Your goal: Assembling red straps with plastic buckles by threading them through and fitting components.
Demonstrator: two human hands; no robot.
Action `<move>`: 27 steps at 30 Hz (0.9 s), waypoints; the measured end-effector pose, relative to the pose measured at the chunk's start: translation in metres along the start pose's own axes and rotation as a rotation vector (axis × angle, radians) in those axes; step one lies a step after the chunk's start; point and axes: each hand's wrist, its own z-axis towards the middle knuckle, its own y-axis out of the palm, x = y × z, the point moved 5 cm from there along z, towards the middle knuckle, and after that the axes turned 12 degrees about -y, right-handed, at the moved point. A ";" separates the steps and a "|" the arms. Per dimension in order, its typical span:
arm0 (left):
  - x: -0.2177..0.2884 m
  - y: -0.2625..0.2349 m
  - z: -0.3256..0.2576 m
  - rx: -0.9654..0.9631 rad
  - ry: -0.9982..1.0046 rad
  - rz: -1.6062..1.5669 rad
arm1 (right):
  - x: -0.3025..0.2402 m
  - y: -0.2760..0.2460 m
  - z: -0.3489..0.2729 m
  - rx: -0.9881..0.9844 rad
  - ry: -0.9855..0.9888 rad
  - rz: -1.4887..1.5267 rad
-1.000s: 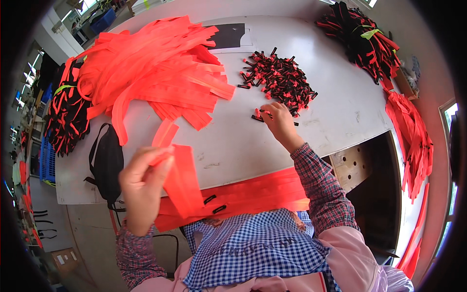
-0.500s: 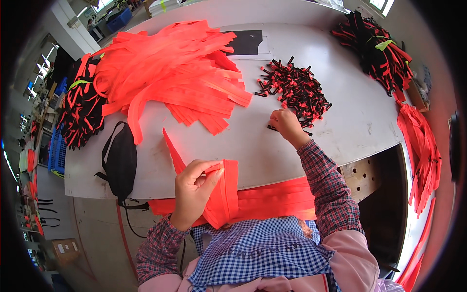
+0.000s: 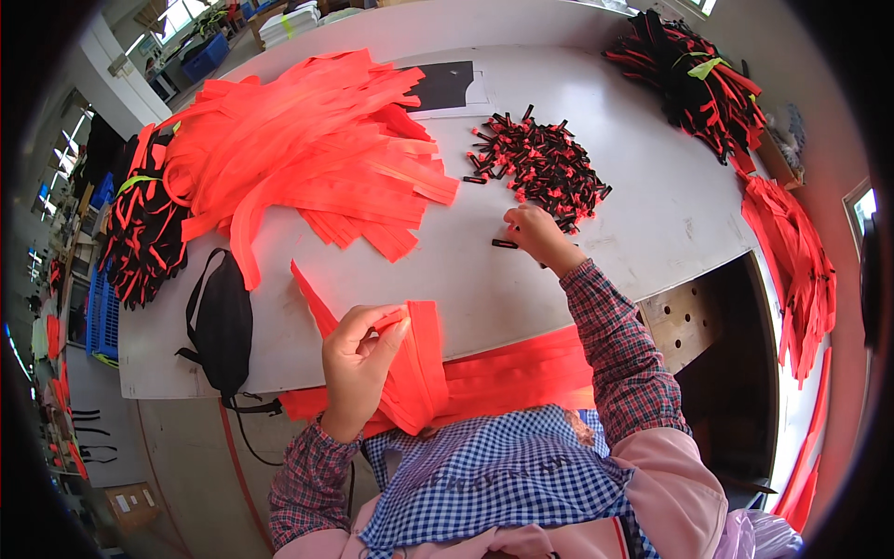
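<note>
The white worktop point(image 3: 466, 270) bears a heap of flat orange-red fabric strips point(image 3: 307, 140) and a pile of short black-and-red pieces point(image 3: 545, 168), the left hand point(image 3: 356, 365) pinching a folded orange-red strip point(image 3: 426, 359) above the near edge, the right hand point(image 3: 543, 238) curled at the pile's near side, grip indeterminable.

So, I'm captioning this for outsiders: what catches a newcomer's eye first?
Probably the heap of orange-red strips at the left of the table. Then the pile of small black-and-red pieces to its right, the right hand at its near edge. Lower down, the left hand holds another strip.
</note>
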 end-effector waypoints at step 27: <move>0.019 0.031 0.005 -0.064 0.090 -0.059 | -0.198 -0.071 -0.017 0.079 0.186 1.342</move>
